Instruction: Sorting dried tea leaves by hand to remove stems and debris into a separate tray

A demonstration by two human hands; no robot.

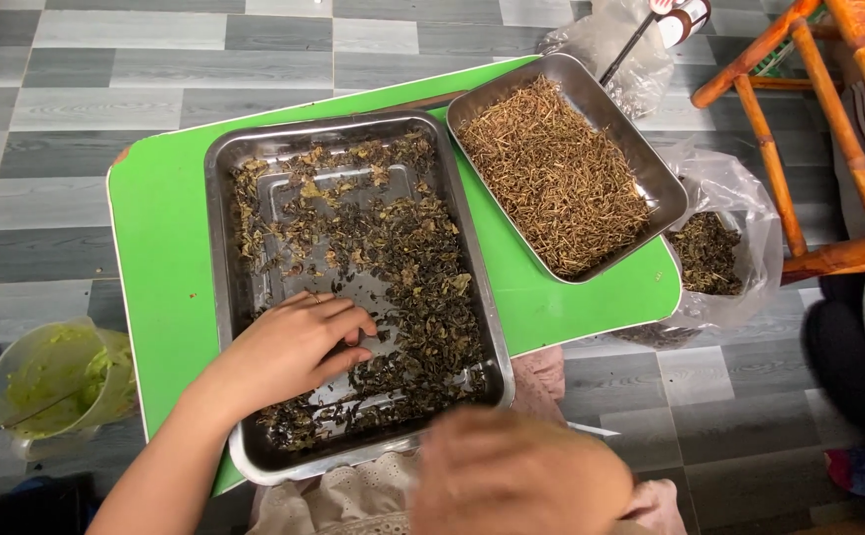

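A large steel tray (222, 238) lies on a green table (160, 258) and holds a scatter of dark dried leaves (403, 267). My left hand (299, 342) rests inside the tray's near left part, fingers curled together on the leaves. My right hand (521, 471) is blurred at the tray's near right corner, close to the camera, fingers bent; whether it holds anything cannot be told. A smaller steel tray (665, 188) at the table's far right is filled with thin brown stems (556, 173).
A clear plastic bag (739, 213) with more dark leaves hangs off the table's right edge. An orange wooden chair (814, 129) stands at the right. A plastic jug with green residue (51, 381) sits on the grey tiled floor at the left.
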